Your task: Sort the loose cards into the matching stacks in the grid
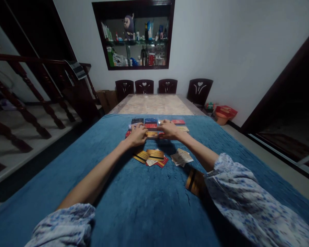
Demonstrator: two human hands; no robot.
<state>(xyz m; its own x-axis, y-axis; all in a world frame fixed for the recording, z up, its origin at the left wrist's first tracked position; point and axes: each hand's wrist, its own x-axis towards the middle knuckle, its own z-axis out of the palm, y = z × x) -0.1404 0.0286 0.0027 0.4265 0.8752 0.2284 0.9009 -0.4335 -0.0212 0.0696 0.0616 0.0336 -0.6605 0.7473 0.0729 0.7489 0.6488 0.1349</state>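
Several small stacks of cards lie in rows on the blue cloth. My left hand (137, 135) reaches over the left stacks, its fingers curved down and partly covering a red stack (128, 134). Its fingertips meet the left side of a gold card stack (152, 134). From the other side, my right hand (169, 129) bends its fingers at that stack's right end, over a red card (160, 136). Behind the gold stack are a red stack (150, 126) and a blue stack (151, 120). Exact finger contact is too small to make out.
Nearer me, loose gold cards (156, 155) overlap red ones (162, 162). Pale cards (182, 157) form a pile to the right, and a gold card (195, 181) lies by my right sleeve. Further stacks are black (137, 120), red (178, 121) and cream (183, 129).
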